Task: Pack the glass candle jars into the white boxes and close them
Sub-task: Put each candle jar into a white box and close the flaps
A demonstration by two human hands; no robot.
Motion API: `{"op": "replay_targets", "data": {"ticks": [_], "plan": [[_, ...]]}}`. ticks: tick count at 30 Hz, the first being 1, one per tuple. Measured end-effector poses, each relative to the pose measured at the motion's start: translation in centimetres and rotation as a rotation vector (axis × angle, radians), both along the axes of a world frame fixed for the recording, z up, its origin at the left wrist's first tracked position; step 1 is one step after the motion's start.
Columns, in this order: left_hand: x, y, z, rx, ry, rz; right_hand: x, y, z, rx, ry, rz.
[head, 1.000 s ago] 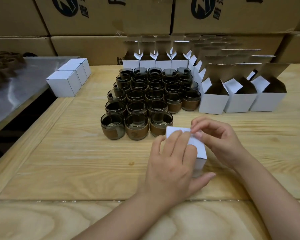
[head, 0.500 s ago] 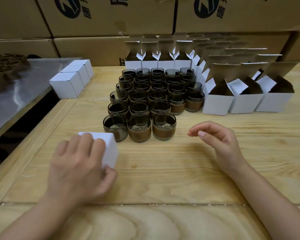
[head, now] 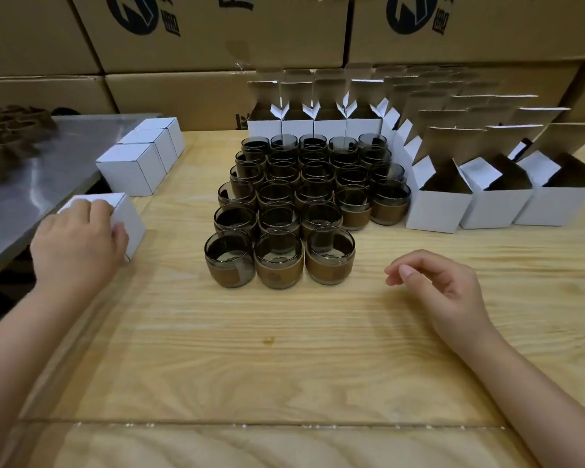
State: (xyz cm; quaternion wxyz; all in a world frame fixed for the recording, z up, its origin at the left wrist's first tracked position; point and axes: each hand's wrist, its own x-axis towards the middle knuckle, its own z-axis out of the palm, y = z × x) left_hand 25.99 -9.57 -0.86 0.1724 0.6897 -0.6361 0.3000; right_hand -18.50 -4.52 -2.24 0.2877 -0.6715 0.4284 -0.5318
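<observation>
My left hand (head: 76,246) grips a closed white box (head: 129,219) at the table's left edge, fingers over its top, just in front of a row of three closed white boxes (head: 132,168). Several smoked glass candle jars (head: 279,258) with brown bands stand packed together in the middle of the wooden table (head: 284,349). Open white boxes (head: 436,206) with raised flaps line the back and right of the jars. My right hand (head: 443,292) hovers over the table to the right of the front jars, fingers loosely curled, holding nothing.
Large brown cartons (head: 217,32) are stacked along the back wall. A lower metal surface (head: 31,184) sits to the left of the table, with brown moulded trays (head: 11,136) on it. A gap runs between that surface and the table.
My left hand has carried the closed box from the table's middle out to the left edge, behind the other closed boxes' row. My right hand let go of it and stays near the front jars.
</observation>
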Motion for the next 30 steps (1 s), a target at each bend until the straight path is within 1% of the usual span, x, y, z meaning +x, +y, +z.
{"op": "replay_targets", "data": {"ticks": [5,8,14,17,19,20,21,23,25,26,30], "plan": [[2.1,-4.5,0.3,0.067,0.094,0.025,-0.3,-0.7,-0.4,-0.006,-0.006,-0.066],[3.2,-6.3,0.4,0.138,0.205,0.03,-0.4,-1.0,-0.6,-0.005,-0.015,-0.099],[3.9,-8.5,0.4,0.264,0.372,0.023,-0.4,-1.2,-0.6,0.034,-0.039,-0.112],[4.0,-9.1,0.4,0.291,0.407,0.01,-0.3,-1.3,-0.6,0.07,-0.045,-0.126],[3.8,-9.0,0.7,0.304,0.503,-0.02,-0.3,-1.3,-0.5,0.086,-0.051,-0.135],[3.4,-8.7,1.0,0.278,0.576,-0.039,-0.4,-1.3,-0.5,0.093,-0.057,-0.139],[2.7,-8.1,1.4,0.198,0.633,-0.049,-0.4,-1.4,-0.5,0.099,-0.061,-0.144],[0.1,-6.6,2.4,-0.048,0.66,-0.068,-0.4,-1.5,-0.6,0.103,-0.057,-0.157],[-4.0,-4.8,3.9,-0.21,0.672,-0.195,-0.5,-1.7,-0.7,0.121,-0.054,-0.185],[-6.6,-3.6,4.7,-0.237,0.699,-0.297,-0.6,-1.7,-0.8,0.132,-0.056,-0.205],[-17.4,2.2,5.1,-0.161,0.717,-0.733,-0.8,-2.2,-0.9,0.127,-0.064,-0.317]]}}
